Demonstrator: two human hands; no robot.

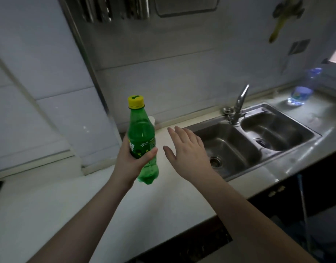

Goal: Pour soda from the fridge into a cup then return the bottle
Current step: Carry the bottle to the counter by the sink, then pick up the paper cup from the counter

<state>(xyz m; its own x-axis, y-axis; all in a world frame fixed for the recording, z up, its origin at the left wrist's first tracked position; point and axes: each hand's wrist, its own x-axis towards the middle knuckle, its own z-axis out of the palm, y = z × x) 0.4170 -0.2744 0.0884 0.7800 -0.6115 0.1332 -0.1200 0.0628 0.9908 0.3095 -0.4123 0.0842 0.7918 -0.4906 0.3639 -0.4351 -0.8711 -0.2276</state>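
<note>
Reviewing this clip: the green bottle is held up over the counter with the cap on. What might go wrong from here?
1. The left hand grips the soda bottle alone; opening the yellow cap may make the soda fizz over onto the counter.
2. The white cup is mostly hidden behind the bottle, so the open right hand or the bottle might knock it.

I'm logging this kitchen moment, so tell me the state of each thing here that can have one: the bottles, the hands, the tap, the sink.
Green soda bottle: upright, held above the counter.
Yellow cap: on the bottle.
Left hand: grips the bottle's lower half.
Right hand: open, fingers straight, holding nothing.
Tap: no water seen running.
Sink: two basins, both look empty.
Clear water bottle: standing upright on the far counter; blurred.
</note>
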